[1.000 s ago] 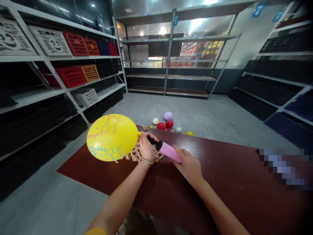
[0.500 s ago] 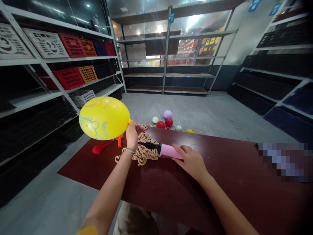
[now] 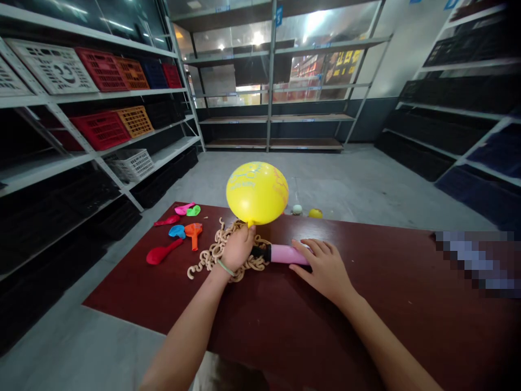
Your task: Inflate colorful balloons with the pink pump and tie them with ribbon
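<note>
An inflated yellow balloon [image 3: 257, 193] with printed line drawings stands above the table. My left hand [image 3: 238, 248] pinches its neck, with the balloon's body up and away from me. Below that hand lies a heap of beige, cord-like coils [image 3: 217, 247]. A pink balloon pump [image 3: 285, 253] with a black end lies across the coils and tabletop, its black tip partly hidden behind my left hand. My right hand [image 3: 325, 266] rests over the pump's right end, fingers spread and thumb apart. To the left lie limp balloons: an orange one [image 3: 194, 233], a blue one [image 3: 177, 232] and a red one [image 3: 163, 252].
The dark red table [image 3: 386, 282] runs across in front of me. More limp balloons, a green one [image 3: 194, 210] among them, lie at its far left. A small yellow balloon [image 3: 315, 213] is on the floor beyond. Shelves with crates [image 3: 103, 69] line the left.
My left hand has brought the yellow balloon rightward, over the coils, and turned it upright. My right hand's fingers have loosened and spread on the pump. The view has shifted slightly.
</note>
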### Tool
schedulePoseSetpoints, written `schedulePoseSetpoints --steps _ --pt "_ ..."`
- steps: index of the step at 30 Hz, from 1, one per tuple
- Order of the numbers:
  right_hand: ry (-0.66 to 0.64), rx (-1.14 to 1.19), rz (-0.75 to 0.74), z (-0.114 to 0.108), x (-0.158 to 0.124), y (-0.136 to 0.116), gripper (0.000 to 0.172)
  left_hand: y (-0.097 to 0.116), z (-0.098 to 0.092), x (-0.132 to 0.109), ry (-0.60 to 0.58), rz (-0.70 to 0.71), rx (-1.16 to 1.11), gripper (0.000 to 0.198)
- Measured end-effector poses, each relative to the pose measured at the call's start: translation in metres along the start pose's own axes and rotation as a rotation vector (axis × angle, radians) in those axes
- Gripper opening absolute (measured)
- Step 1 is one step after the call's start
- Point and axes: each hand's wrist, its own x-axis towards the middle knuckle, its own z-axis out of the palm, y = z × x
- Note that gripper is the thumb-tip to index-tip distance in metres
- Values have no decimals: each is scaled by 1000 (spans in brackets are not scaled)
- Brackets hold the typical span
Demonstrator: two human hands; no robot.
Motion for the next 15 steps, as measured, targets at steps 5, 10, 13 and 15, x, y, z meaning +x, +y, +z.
schedulePoseSetpoints --steps 5,10,13,15 --pt "76 19 -17 -4 1 -1 47 7 8 -4 12 58 10 31" --pt "161 10 -43 -10 2 -3 32 8 10 -7 23 114 51 26" --pt "216 -46 -99 -21 0 -8 21 7 9 -9 0 108 88 23" --pt "235 -106 -150 -32 2 -15 16 6 10 -9 -18 100 117 22"
